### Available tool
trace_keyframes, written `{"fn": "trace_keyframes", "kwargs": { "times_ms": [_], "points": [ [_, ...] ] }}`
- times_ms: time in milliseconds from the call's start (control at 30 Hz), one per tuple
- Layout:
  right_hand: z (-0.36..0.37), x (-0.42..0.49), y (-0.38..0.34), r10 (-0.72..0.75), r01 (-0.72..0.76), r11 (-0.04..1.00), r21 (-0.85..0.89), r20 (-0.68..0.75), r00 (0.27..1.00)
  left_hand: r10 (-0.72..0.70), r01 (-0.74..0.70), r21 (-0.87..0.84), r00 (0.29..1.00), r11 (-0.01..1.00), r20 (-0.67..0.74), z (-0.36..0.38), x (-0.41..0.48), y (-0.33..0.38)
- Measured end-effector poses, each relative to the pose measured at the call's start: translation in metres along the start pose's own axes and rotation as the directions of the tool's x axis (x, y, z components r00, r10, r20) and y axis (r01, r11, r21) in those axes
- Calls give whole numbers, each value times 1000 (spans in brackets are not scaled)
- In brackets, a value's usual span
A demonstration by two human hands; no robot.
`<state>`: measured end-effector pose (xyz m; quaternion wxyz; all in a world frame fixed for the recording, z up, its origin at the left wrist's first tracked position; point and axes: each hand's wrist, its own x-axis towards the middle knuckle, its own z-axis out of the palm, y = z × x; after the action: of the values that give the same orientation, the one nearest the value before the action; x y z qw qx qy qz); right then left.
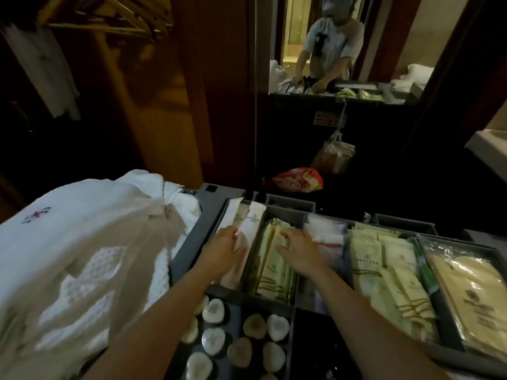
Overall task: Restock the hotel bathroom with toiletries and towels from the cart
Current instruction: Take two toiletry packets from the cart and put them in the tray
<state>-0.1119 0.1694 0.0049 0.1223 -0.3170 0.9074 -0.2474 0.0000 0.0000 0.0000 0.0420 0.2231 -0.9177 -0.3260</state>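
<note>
The grey cart tray (192, 242) is divided into compartments. In the far-left one stand long white packets (251, 223), and the left hand (223, 246) rests on them. The picture is blurred there, so I cannot tell if its fingers grip a packet or only touch. The next compartment is full of pale green packets (274, 267) with brown stripes, standing on edge. The right hand (300, 252) lies over them with fingers spread and straight, holding nothing. To the right are clear plastic bags (326, 231) (one shows a red stripe), then more green sachets (384, 270), and at the far right flat cream items in clear wrap (472, 292). In the near compartment lie white rounded soaps (214, 311), each with a printed mark.

Left of the tray a heap of white towels (82, 242) lies against its edge. Behind the cart a mirror (384, 50) shows the person bent over the same tray. Beyond the tray's far edge a red bag (296, 179) shows, and above it a plastic bag (334, 157) hangs from a cord. Wooden hangers (109, 15) are in the dark upper left, and the edge of a pale counter (488, 141) shows at the right.
</note>
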Motion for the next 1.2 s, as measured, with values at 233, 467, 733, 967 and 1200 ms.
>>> {"fn": "trace_keyframes", "kwargs": {
  "times_ms": [233,467,733,967,1200],
  "points": [
    [26,3,3,-4,-5,996,-88,-106,994,-114,118,92,992,989,-44,4,21,7],
    [28,4,4,-1,-9,996,-84,-117,993,-86,94,180,995,979,-51,4,24,10],
    [27,4,-4,44,-76,957,-281,-118,992,69,-55,-246,996,968,50,0,18,-19],
    [26,18,-6,79,-130,921,-368,-150,985,102,-74,-592,995,803,14,-3,7,-20],
    [23,35,3,115,-139,887,-440,-80,990,107,-88,-621,994,779,-7,-3,8,-24]
  ]
}}
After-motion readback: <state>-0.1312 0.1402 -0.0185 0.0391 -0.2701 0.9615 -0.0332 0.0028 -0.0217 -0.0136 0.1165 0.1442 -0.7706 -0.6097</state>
